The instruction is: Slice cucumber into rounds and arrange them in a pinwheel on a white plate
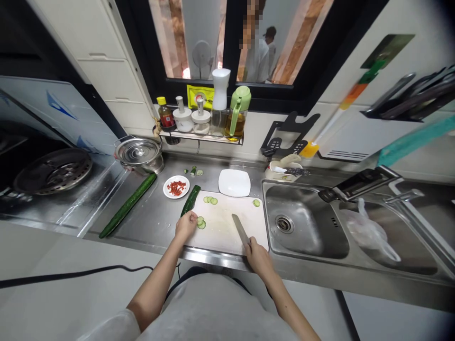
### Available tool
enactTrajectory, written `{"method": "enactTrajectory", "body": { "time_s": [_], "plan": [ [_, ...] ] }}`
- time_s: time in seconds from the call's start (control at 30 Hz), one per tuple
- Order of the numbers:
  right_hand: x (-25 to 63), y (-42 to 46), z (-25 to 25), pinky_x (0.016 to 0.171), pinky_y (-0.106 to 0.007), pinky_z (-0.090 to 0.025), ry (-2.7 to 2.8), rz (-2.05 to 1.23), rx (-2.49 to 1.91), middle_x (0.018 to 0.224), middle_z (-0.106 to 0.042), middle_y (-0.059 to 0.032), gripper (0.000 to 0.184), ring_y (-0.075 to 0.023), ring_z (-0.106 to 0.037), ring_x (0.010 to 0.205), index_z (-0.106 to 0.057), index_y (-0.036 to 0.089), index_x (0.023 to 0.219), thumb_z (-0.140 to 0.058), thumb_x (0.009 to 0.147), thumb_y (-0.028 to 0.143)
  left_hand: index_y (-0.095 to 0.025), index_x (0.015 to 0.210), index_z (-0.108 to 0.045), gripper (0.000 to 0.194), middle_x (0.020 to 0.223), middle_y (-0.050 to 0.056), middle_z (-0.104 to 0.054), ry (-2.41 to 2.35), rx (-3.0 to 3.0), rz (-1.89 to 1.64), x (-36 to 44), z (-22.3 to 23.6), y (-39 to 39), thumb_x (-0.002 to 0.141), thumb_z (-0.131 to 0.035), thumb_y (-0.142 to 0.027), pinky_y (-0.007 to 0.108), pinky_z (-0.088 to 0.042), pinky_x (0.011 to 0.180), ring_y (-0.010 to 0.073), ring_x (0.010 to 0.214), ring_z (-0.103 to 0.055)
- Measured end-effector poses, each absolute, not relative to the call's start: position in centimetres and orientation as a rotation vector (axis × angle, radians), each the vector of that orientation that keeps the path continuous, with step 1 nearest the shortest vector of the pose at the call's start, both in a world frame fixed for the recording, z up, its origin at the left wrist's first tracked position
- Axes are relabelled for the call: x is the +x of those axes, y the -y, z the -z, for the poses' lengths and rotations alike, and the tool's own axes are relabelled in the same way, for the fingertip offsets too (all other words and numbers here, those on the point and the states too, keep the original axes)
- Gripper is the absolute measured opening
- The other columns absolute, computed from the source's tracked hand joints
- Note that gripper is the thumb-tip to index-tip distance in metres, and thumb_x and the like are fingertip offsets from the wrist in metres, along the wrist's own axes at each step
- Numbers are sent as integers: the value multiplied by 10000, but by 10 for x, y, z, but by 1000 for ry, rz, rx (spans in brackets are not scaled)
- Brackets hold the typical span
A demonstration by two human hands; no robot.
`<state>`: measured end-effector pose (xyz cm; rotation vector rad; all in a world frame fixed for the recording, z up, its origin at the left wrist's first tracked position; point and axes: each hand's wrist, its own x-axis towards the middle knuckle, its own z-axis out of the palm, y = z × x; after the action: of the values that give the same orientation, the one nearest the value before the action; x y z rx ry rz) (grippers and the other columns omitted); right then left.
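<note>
My right hand (259,255) is closed round the handle of a kitchen knife (240,228), its blade pointing away from me over the white cutting board (222,237). At the board's left edge, my left hand (186,226) has its fingers curled together; whatever they hold, if anything, is hidden. Just right of those fingertips lie a few cucumber slices (201,223). A cut piece of cucumber (191,200) rests beyond the left hand, along the board's edge. More cucumber rounds (210,201) sit near the board's far side, and another small group of slices (256,203) is at its far right corner.
A whole cucumber (128,206) lies left, near a lidded steel pot (139,154). Behind the board are a plate of chopped red pieces (177,187), a white plate (234,183) and cucumber ends (193,170). The sink (302,222) adjoins on the right; a condiment shelf (202,136) hangs behind.
</note>
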<state>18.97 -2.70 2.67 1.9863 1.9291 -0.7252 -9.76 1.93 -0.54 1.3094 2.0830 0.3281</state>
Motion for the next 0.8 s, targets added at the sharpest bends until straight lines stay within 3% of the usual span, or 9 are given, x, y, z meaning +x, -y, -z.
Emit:
{"method": "enactTrajectory", "body": {
  "time_s": [0.2, 0.43, 0.63, 0.8],
  "plan": [
    [191, 24, -21, 708, -301, -370, -1942, 715, 1990, 986, -678, -121, 298, -234, -638, 925, -470, 179, 1125, -265, 966, 325, -249, 900, -622, 141, 846, -16, -691, -2008, 1352, -296, -93, 9, -21, 780, -561, -206, 227, -405, 701, 138, 801, -618],
    [191, 21, -23, 721, -297, -376, -1942, 723, 1955, 1007, -680, -122, 333, -223, -636, 950, -474, 177, 1155, -247, 968, 331, -256, 969, -630, 214, 937, 64, -678, -2150, 1586, -54, -82, 5, -12, 828, -477, -203, 306, -403, 788, 224, 950, -595],
    [191, 21, -20, 721, -307, -392, -1960, 724, 1943, 990, -685, -132, 349, -230, -642, 945, -485, 166, 1155, -229, 964, 309, -251, 1032, -632, 235, 1049, 61, -638, -2135, 1633, -213, -74, 2, -27, 835, -504, -262, 309, -388, 876, 228, 1022, -547],
    [187, 16, -28, 731, -306, -397, -1934, 739, 1898, 1012, -683, -126, 327, -225, -637, 969, -483, 182, 1161, -256, 955, 293, -261, 1196, -587, 355, 1119, 77, -593, -2111, 1647, -308, -54, 1, -73, 855, -489, -269, 296, -377, 920, 218, 1077, -524]
  ]
}}
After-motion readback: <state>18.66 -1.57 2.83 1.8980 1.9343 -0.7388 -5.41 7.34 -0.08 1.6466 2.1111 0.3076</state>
